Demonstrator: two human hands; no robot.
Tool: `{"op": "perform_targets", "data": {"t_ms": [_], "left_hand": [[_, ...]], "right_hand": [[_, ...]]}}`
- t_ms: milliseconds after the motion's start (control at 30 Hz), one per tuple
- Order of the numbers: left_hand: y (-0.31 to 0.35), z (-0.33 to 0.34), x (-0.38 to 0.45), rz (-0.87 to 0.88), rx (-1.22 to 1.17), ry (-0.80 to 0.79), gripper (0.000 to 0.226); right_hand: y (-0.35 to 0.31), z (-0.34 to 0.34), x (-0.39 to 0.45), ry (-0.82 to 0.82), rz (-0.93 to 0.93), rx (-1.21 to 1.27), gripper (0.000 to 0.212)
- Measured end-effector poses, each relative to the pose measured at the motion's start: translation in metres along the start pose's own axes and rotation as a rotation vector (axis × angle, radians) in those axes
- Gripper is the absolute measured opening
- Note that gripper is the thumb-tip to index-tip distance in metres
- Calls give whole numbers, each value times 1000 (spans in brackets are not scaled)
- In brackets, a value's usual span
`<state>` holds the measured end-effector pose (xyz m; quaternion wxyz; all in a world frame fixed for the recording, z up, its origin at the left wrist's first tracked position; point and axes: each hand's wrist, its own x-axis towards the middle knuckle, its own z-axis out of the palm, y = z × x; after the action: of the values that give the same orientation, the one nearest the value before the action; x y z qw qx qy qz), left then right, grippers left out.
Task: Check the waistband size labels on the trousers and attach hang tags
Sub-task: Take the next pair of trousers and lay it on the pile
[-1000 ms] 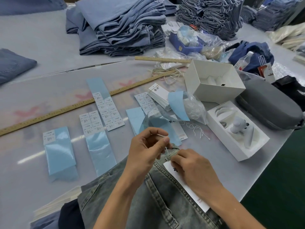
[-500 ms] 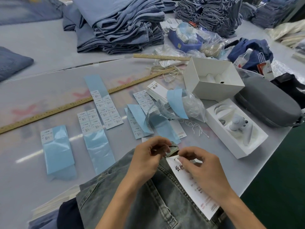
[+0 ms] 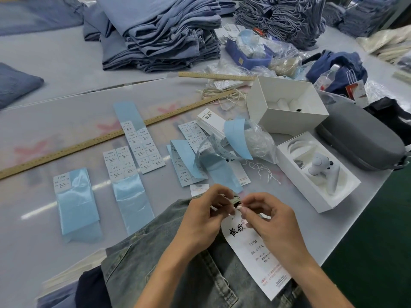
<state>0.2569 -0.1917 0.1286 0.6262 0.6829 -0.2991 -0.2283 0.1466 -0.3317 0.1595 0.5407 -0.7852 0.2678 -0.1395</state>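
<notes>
Washed grey-blue denim trousers (image 3: 173,270) lie at the near table edge, waistband end toward the table's middle. A long white hang tag (image 3: 255,256) printed with black characters and "1103#" rests on them. My left hand (image 3: 204,216) pinches the belt loop (image 3: 236,200) at the waistband. My right hand (image 3: 273,223) pinches the tag's thin string at the tag's top end, right beside the loop. Both sets of fingertips nearly touch. The waistband size label is hidden under my hands.
Blue backing strips with white size stickers (image 3: 145,147) lie in rows ahead, with a stack of spare hang tags (image 3: 211,121) and a bag of strings (image 3: 259,143). A long wooden ruler (image 3: 89,143) crosses the table. White boxes (image 3: 287,107), a grey case (image 3: 360,138) and folded trouser piles (image 3: 160,34) stand behind.
The hang tag has slid out from under my right hand and lies longer across the denim. My right hand has come up to the belt loop, meeting my left fingertips.
</notes>
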Motion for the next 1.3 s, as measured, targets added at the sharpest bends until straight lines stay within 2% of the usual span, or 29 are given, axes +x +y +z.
{"op": "perform_targets", "data": {"t_ms": [233,400,467,567,667,733,867,1033,1133,1233,1300], "left_hand": [[-4,4,-1,12,18,9,29],[-7,-3,1,40,26,-41,19],[-8,-7,4,-2,-9,-59,13],[-8,-14,7,-107,-113,-67,23],[-10,-18,11,-103,-102,-104,26],[-11,-18,13,-106,-85,-118,20],[-14,-10,8,-61,19,-79,4],[-19,2,1,-8,181,4,11],[-23,5,-1,40,295,-21,12],[-26,8,-7,183,465,-24,10],[-28,8,-13,297,537,29,7]], "right_hand": [[1,1,-1,-25,-35,-50,22],[1,0,-1,-43,-65,-60,22],[-1,0,-2,-48,-83,-25,17],[-4,1,-2,-69,-118,-41,13],[-5,4,-2,-73,-143,-49,12],[-5,5,0,-47,-132,-48,13],[-6,7,1,-24,-72,-151,23],[-8,7,-10,-18,-83,-401,29],[-10,4,-14,44,-77,-519,28],[-14,-2,-10,62,-58,-520,33],[-15,-2,-8,38,-61,-563,25]]}}
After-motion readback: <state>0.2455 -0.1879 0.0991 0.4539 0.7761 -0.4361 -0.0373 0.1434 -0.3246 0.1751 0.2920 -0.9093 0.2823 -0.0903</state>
